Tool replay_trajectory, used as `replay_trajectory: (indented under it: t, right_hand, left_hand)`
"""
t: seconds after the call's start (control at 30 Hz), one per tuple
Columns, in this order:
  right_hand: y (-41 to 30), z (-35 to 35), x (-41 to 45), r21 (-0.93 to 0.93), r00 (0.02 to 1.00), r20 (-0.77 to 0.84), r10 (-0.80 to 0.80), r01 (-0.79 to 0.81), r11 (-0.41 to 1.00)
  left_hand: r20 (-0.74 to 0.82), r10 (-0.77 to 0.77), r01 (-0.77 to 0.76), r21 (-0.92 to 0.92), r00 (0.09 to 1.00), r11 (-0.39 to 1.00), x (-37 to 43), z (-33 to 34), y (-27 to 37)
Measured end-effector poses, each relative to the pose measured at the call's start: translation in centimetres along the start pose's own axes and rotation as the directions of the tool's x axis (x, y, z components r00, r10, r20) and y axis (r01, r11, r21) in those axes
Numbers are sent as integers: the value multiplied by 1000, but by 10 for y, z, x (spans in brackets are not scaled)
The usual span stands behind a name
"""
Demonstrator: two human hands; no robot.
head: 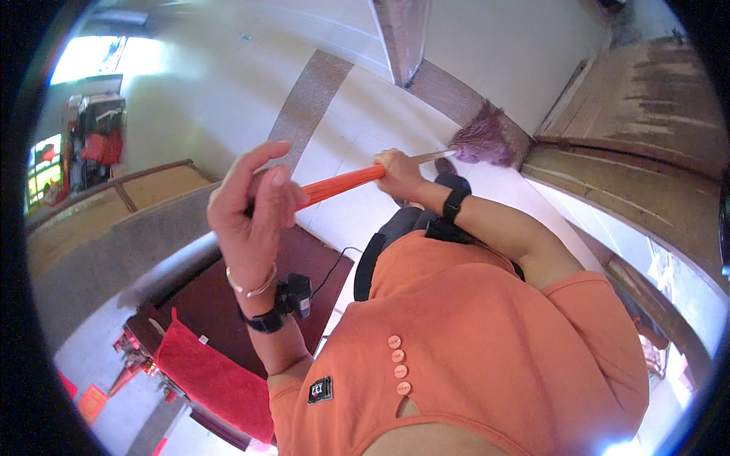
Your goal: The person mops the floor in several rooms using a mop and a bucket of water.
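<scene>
A broom runs across the middle of the head view, with an orange handle (342,183), a pale metallic lower section and purplish bristles (485,139). My right hand (398,174) is closed around the handle near the metallic section. At the upper end, my left hand (256,196) wraps the handle loosely with its index finger raised; the handle's tip is hidden in the palm. The bristles lie against the tiled floor (365,148) beside a dark border strip, close to my shoe (446,167).
Wooden furniture (621,165) stands just right of the bristles. A narrow panel edge (399,43) juts out beyond them. On the left are a long wooden cabinet (159,185), a dark red surface (228,296) with a red cloth (214,376), and a black cable (331,273).
</scene>
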State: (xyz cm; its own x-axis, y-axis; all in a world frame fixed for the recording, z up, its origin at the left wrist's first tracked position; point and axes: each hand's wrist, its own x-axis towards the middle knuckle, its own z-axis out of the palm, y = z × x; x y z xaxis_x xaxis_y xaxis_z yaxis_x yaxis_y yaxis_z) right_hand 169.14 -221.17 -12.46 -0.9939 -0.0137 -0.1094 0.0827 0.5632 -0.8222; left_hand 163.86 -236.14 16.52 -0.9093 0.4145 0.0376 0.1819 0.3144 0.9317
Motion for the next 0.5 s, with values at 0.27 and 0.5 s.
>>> replay_trajectory:
  t: [0.27, 0.5]
  right_hand:
    - [-93, 63, 67, 125, 965, -125, -229, 245, 961]
    - [-87, 96, 146, 251, 846, -169, -505, 533, 808]
  left_hand:
    - [-112, 106, -55, 387, 988, 921, -27, -68, 26]
    - [96, 163, -189, 491, 982, 850, -16, -68, -14]
